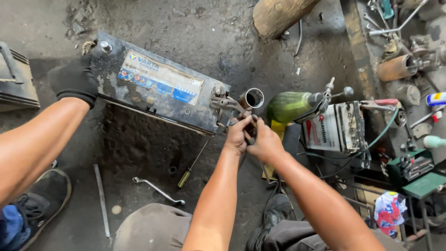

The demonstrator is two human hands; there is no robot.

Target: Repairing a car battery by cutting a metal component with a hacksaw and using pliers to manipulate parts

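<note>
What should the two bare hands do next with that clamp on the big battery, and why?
Probably keep working the clamp loose with a small pull. Both the left hand and the right hand are closed around a tool at the battery corner, where the clamp sits on its post. Another person's gloved hand rests on the far end, seemingly steadying the battery.

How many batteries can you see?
2. A big dark battery lies on the ground, a co-worker's gloved hand on its left end. A smaller white battery stands right of the green bottle. Clutter may hide more.
</note>
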